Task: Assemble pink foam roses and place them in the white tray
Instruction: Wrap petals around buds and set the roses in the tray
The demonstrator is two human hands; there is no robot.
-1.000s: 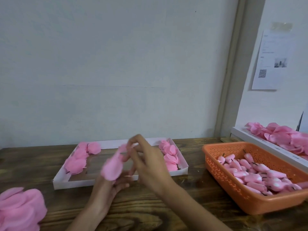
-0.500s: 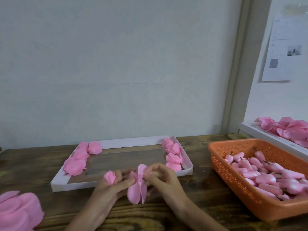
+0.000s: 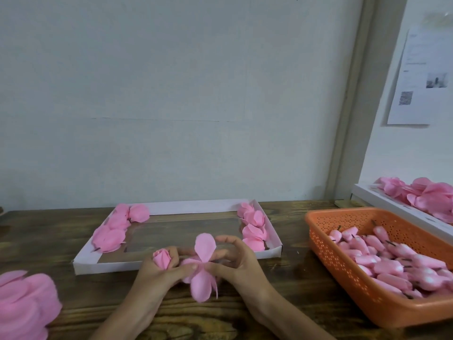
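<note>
Left hand (image 3: pixel 157 273) is gripping a rosebud (image 3: pixel 161 258) in curled fingers, its thumb and the right hand (image 3: pixel 235 263) pinching a petal layer (image 3: pixel 202 268) between them. Both are sitting lower than a second ago, just before the white tray (image 3: pixel 110 266), so this rose is probably still being assembled. Print on the wall sheet (image 3: pixel 416 77) is blurring beyond reading
</note>
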